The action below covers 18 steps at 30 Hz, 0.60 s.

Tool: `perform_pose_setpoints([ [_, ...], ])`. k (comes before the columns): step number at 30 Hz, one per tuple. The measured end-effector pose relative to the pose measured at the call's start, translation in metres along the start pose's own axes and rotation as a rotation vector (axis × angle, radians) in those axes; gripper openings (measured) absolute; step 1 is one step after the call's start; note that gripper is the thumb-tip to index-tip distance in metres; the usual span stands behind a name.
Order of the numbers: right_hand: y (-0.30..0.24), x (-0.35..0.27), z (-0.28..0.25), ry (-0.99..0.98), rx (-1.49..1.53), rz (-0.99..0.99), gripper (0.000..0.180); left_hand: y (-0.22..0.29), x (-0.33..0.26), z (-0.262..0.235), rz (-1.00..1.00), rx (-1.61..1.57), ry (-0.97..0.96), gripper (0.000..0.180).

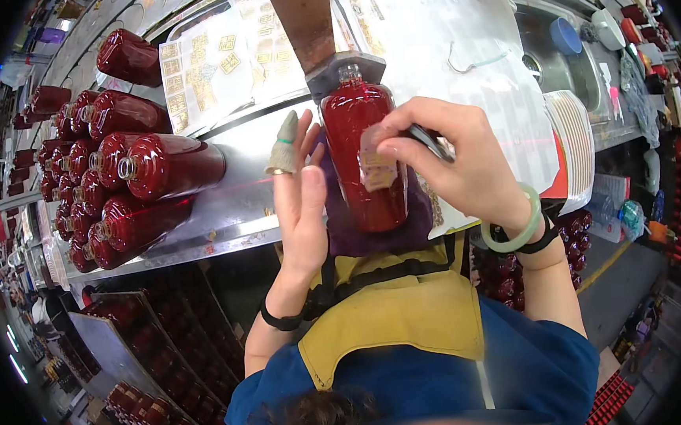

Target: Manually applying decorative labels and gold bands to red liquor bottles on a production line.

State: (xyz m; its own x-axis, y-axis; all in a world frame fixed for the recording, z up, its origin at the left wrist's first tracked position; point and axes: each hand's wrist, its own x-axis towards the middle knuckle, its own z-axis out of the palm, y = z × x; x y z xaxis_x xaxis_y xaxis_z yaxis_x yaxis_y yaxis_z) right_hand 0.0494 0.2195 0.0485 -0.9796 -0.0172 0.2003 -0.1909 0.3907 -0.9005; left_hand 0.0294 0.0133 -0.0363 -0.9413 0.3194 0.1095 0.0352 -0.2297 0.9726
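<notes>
One red bottle [364, 159] lies before me, neck pointing far; my right hand [463, 160] pinches a label [376, 162] onto it — my left hand [301, 207] spread beside, a dozen-odd bottles [129, 176] stacked left.

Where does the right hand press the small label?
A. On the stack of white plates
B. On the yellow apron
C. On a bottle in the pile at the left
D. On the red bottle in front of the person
D: the right hand holds the label against the red bottle, beside the left hand.
</notes>
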Motion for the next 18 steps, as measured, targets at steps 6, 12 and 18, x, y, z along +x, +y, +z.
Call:
perform_pose_setpoints([
  [6,0.018,0.007,0.010,0.034,-0.163,-0.080,0.011,0.013,0.002,0.027,-0.247,-0.051,-0.036,0.094],
  [12,0.021,0.011,0.012,0.094,-0.163,0.007,0.010,0.016,0.004,0.033,-0.260,-0.105,-0.030,0.089],
  [18,0.022,0.012,0.014,0.094,-0.113,0.070,0.009,0.013,0.004,0.031,-0.249,-0.107,-0.036,0.086],
])
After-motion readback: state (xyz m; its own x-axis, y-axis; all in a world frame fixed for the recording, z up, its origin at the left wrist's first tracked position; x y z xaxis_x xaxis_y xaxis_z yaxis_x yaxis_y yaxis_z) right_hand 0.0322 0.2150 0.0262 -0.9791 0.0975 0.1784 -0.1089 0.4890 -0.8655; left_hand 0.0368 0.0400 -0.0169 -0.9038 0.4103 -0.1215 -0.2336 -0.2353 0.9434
